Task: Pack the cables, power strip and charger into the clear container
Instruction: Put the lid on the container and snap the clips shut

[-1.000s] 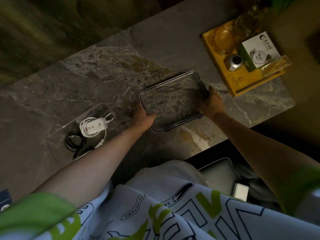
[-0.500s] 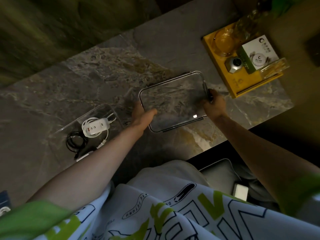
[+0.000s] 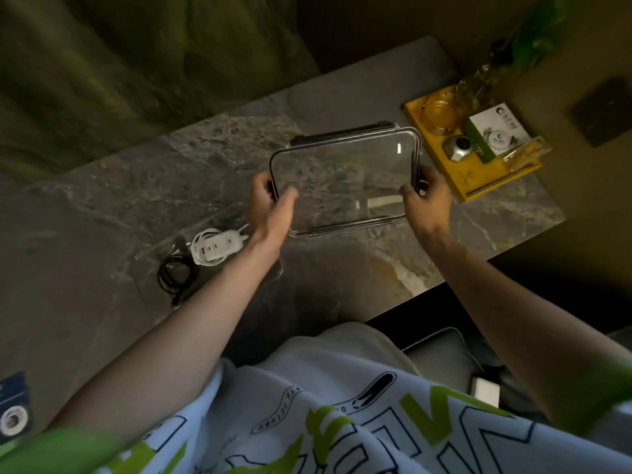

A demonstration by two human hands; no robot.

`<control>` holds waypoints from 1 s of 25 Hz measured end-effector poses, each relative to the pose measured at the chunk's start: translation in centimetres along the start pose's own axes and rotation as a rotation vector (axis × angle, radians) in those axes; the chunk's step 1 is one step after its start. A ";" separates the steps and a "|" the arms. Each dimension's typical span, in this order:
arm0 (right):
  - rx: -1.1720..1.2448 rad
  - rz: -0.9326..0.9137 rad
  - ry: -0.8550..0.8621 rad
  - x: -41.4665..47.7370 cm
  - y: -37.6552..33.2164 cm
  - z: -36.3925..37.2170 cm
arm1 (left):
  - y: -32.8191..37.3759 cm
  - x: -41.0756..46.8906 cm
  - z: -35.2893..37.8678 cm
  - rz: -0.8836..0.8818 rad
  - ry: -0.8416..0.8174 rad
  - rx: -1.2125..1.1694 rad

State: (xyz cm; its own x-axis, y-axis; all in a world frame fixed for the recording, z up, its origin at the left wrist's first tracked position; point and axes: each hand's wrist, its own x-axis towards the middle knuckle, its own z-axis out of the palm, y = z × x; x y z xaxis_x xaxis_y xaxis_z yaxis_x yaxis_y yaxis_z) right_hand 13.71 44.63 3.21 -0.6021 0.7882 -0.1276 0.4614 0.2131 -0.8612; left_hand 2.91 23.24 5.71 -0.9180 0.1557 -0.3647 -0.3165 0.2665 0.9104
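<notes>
I hold a clear rectangular lid (image 3: 345, 179) with dark clip edges above the marble table. My left hand (image 3: 268, 203) grips its left end and my right hand (image 3: 425, 200) grips its right end. To the left on the table stands the clear container (image 3: 205, 227). Inside it lie a white power strip (image 3: 219, 249) with its white cable coiled around it and a coiled black cable (image 3: 176, 273). My left forearm crosses over the container's near right corner. I cannot make out a separate charger.
A yellow tray (image 3: 478, 183) at the table's right end carries a glass cup, a small white box and a silver object. The table edge (image 3: 444, 285) runs diagonally in front of me. A dark item with a white ring (image 3: 13, 415) sits at lower left.
The lid has been lifted off the table and raised toward me, held by both hands at its ends. The container and its contents stay put.
</notes>
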 end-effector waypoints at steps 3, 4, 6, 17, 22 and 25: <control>0.031 -0.022 0.030 -1.8 -2.7 0.9 | 0.8 -1.0 -4.3 -0.003 0.105 -0.164; 0.047 -0.037 0.021 -2.7 -3.6 1.5 | 0.9 -1.3 -6.1 -0.010 0.136 -0.216; 0.080 -0.075 -0.017 -4.4 -5.3 2.9 | 0.7 -1.9 -9.1 -0.016 0.173 -0.307; 0.600 0.113 -0.275 -11.9 -11.0 10.8 | -2.6 -5.8 -22.2 -0.085 0.398 -0.816; 0.604 0.173 -0.307 -14.1 -11.0 12.6 | -5.1 -6.4 -25.3 -0.090 0.476 -0.741; 0.525 0.143 -0.335 -15.1 -10.5 13.7 | -6.7 -6.4 -26.7 -0.059 0.496 -0.691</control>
State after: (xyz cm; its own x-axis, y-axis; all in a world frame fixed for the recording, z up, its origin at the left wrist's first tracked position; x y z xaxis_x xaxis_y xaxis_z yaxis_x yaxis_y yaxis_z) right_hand 9.06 22.57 7.41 -0.7683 0.5467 -0.3330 0.2228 -0.2593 -0.9397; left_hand 4.48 -4.92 7.17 -0.8427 -0.3182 -0.4343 -0.2937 -0.4043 0.8662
